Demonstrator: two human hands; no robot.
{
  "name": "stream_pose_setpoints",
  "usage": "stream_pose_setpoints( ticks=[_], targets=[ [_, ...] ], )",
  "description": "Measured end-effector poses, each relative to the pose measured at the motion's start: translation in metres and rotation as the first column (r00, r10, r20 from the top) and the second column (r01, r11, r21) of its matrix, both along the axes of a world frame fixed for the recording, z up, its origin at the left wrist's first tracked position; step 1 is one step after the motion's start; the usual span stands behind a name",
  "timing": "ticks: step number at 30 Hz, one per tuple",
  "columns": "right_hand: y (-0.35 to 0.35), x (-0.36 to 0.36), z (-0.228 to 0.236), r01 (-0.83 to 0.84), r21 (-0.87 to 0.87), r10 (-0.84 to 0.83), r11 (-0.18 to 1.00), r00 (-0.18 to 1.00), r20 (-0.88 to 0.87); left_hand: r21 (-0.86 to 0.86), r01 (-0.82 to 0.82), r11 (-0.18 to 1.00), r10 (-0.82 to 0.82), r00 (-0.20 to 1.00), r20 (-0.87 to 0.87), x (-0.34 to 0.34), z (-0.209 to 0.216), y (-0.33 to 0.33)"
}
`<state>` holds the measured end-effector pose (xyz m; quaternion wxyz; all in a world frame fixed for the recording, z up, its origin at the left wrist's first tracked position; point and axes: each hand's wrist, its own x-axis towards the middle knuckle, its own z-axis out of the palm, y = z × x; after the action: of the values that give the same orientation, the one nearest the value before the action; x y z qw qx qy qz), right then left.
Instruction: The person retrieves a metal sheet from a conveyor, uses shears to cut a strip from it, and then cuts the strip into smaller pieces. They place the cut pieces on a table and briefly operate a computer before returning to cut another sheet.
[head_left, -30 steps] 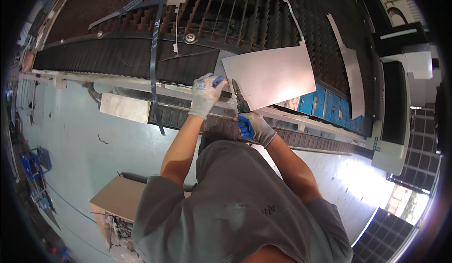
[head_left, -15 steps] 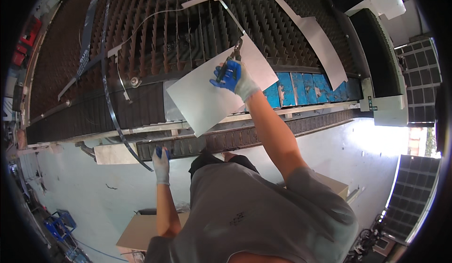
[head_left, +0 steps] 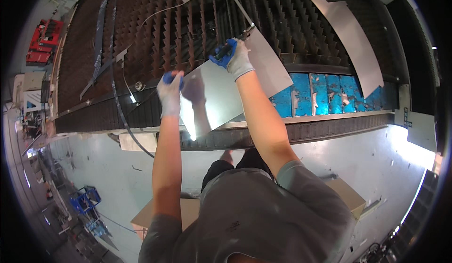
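My right hand, in a white glove with a blue palm, is closed around dark-handled pliers. Their jaws meet the narrow strip at the upper edge of a flat grey metal sheet. That sheet lies tilted across the slats and over the front edge of the slatted bed. My left hand, gloved alike, is at the sheet's left corner with its fingers curled. Whether it pinches the corner is hidden. A thin metal offcut runs from the pliers toward the far side.
Rows of jagged slats make up the bed. A long metal strip lies at right, dark bands at left. Blue scuffed panels line the front. Cardboard boxes stand on the floor beside me; a red tool case is far left.
My left hand has risen from beside my body, below the bed's front edge, to the sheet's left corner. My right hand still grips the pliers at the upper strip. The view has shifted slightly.
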<state>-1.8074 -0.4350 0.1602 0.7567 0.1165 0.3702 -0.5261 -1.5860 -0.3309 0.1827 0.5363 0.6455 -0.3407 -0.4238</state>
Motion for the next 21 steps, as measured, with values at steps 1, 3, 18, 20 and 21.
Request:
stream_pose_setpoints(
  ticks=[1, 3, 18, 20, 21],
  targets=[
    [-0.002, 0.0, 0.0, 0.013, 0.009, -0.014, 1.0, 1.0, 0.01, 0.062, -0.002, 0.998, -0.002, 0.998, 0.064, -0.007, -0.002, -0.023],
    [-0.005, 0.004, 0.001, 0.019, 0.01, -0.019, 1.0, 0.999, 0.027, 0.019, 0.065, 0.998, -0.064, 0.997, -0.036, -0.022, -0.012, -0.054],
    [-0.042, 0.05, 0.016, 0.318, 0.144, -0.308, 0.937, 0.947, -0.09, 0.437, 0.312, 0.843, -0.503, 0.175, 0.846, -0.081, -0.012, 0.104],
    [-0.044, 0.055, 0.017, 0.398, 0.169, -0.389, 0.902, 0.917, -0.082, 0.493, 0.284, 0.822, -0.551, 0.182, 0.814, -0.08, -0.012, 0.111],
    [-0.045, 0.057, 0.018, 0.412, 0.188, -0.401, 0.892, 0.911, -0.095, 0.518, 0.27, 0.812, -0.57, 0.168, 0.805, -0.08, -0.011, 0.115]
  ],
)
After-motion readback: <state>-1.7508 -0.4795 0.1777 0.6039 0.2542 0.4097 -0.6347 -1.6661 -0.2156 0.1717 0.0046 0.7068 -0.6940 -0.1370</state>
